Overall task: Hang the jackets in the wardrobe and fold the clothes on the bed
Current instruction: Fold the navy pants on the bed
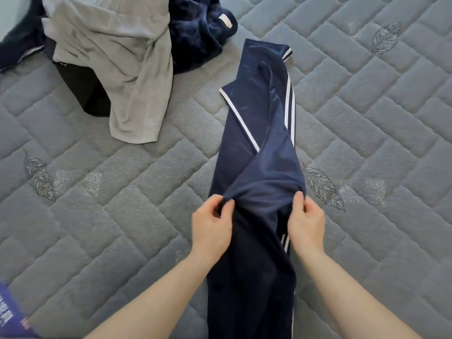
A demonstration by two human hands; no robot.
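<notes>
Navy track pants with white side stripes lie lengthwise down the middle of the grey quilted bed, running from the upper centre toward me. My left hand pinches a fold of the fabric on its left side. My right hand pinches the same fold on the right side. Between them the cloth is lifted into a small ridge. The far leg ends are twisted, one lying across the other.
A pile of clothes sits at the upper left: a grey garment on top, a black one beneath, a fuzzy navy piece behind. A blue patterned item shows at the lower left edge.
</notes>
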